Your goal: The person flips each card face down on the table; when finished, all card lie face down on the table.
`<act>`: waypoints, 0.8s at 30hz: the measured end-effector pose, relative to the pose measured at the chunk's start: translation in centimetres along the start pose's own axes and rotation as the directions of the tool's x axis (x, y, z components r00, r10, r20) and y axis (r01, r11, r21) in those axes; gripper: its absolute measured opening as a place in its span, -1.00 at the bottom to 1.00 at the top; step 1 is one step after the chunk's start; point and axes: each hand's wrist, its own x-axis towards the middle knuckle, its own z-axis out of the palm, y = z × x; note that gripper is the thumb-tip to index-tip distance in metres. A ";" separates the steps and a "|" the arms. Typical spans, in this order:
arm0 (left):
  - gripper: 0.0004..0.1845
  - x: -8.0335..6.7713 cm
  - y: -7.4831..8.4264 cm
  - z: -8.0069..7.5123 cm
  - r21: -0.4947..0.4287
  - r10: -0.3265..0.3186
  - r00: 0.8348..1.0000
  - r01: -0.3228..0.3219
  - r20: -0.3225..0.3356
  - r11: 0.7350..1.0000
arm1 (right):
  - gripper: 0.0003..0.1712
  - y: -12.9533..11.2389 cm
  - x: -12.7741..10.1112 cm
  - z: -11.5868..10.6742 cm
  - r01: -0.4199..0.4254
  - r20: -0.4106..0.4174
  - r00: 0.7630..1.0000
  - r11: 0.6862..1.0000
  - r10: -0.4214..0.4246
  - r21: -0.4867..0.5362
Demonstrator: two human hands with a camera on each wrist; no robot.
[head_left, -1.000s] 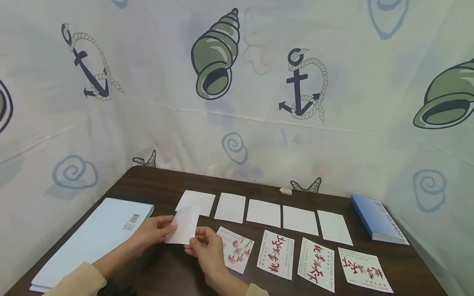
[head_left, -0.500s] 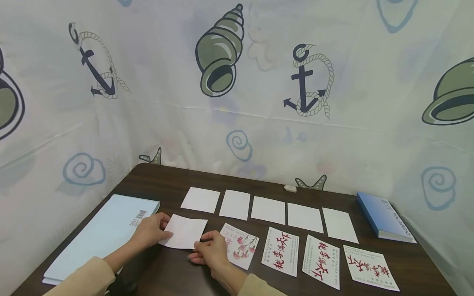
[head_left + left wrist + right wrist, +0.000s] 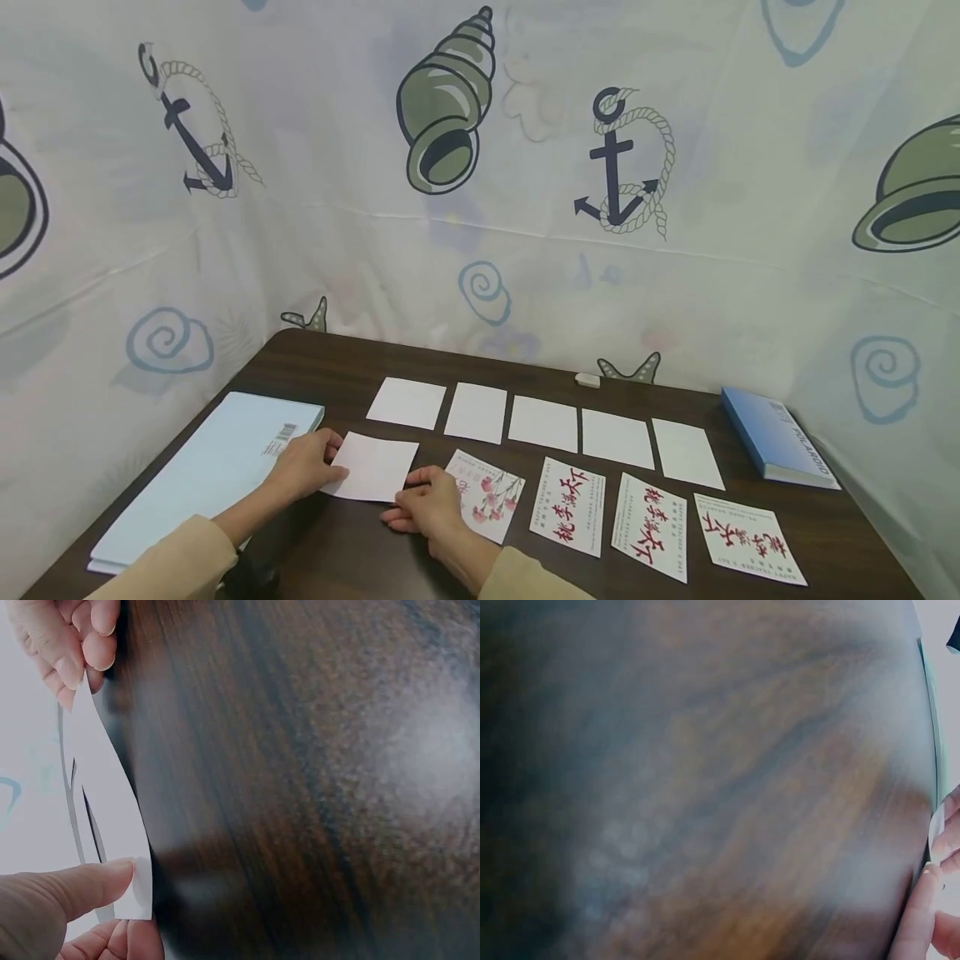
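Observation:
Between both hands is a blank white card [image 3: 373, 467], low over the dark table at the left end of the front row. My left hand [image 3: 306, 465] pinches its left edge; in the left wrist view the thumb [image 3: 97, 889] lies on top with fingers underneath. At the near right corner my right hand [image 3: 432, 507] pinches the card between thumb and fingers. To its right lie a card with pink flowers [image 3: 491, 497] and several with red lettering, such as this lettered card [image 3: 568, 506]. Behind them runs a row of blank white cards [image 3: 475, 412].
A large pale blue book [image 3: 202, 475] with a barcode lies at the left, close to the left forearm. At the far right is a thick blue book [image 3: 780, 440]. A small white block [image 3: 587, 381] sits at the back edge, before a patterned curtain [image 3: 540, 208].
The held card has come down from a tilted, raised position to nearly flat, uncovering the leftmost back-row card. Both hands lowered with it; the last half second shows almost no movement.

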 end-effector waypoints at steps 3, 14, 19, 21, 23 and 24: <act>-0.61 0.1 0.1 0.1 0.010 0.010 1.000 -0.010 0.001 1.000 | -0.70 -0.2 -0.1 -0.2 0.000 0.010 1.000 1.000 0.000 -0.009; -0.61 0.4 0.1 -0.2 0.049 0.031 0.999 -0.032 0.020 0.998 | -0.57 -2.8 -1.2 -5.9 0.069 -0.007 0.998 0.994 -0.070 -0.083; -0.61 0.6 0.4 -0.5 0.065 0.027 0.998 -0.030 0.058 0.997 | -0.57 -4.0 -1.2 -11.2 0.092 -0.068 0.991 0.950 -0.117 -0.297; -0.60 0.6 0.5 -0.7 0.076 0.023 0.997 -0.029 0.069 0.997 | -0.57 -4.1 -1.4 -12.7 0.087 -0.060 0.991 0.925 -0.117 -0.369; -0.60 0.6 0.7 -0.9 0.080 0.030 0.997 -0.035 0.067 0.996 | -0.58 -4.2 -1.5 -13.6 0.082 -0.050 0.992 0.904 -0.113 -0.420; -0.59 0.7 0.8 -0.9 0.077 0.042 0.998 -0.046 0.057 0.996 | -0.58 -4.2 -1.6 -14.0 0.082 -0.046 0.993 0.894 -0.113 -0.440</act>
